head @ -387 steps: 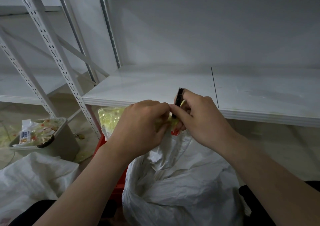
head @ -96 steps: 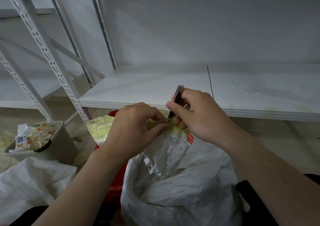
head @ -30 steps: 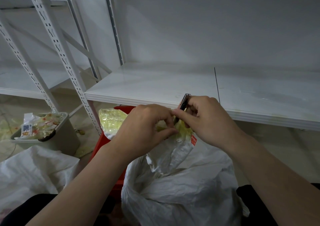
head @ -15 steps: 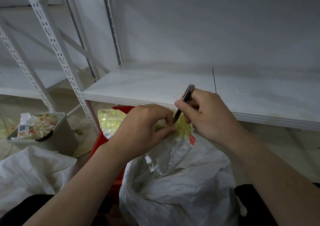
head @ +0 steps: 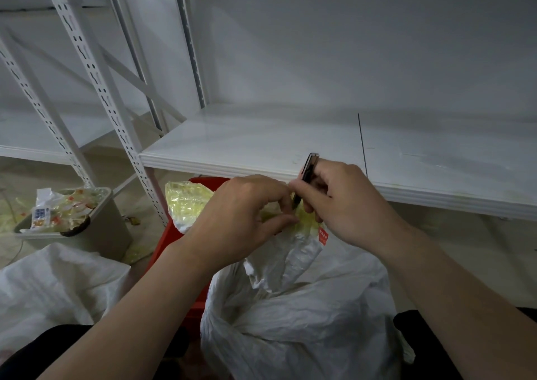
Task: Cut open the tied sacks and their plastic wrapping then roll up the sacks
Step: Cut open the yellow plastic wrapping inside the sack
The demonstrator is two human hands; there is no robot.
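Observation:
A white woven sack (head: 302, 315) stands between my knees, its neck gathered upward and bound with yellow plastic wrapping (head: 305, 222) that carries a small red label. My left hand (head: 241, 219) pinches the yellow wrapping at the neck from the left. My right hand (head: 343, 205) grips a slim dark cutter (head: 308, 167), its handle end sticking up above my fingers and its lower end down at the wrapping, between the two hands. The blade tip is hidden by my fingers.
A white shelf board (head: 261, 147) runs just behind my hands. A red crate (head: 171, 248) with crumpled yellow plastic (head: 186, 202) sits left of the sack. A grey bin (head: 96, 225) full of wrapping scraps stands at left, and another white sack (head: 55, 289) lies lower left.
Both hands stayed at the sack's neck. The cutter in my right hand has shifted a little against the yellow wrapping, dipping lower than half a second ago.

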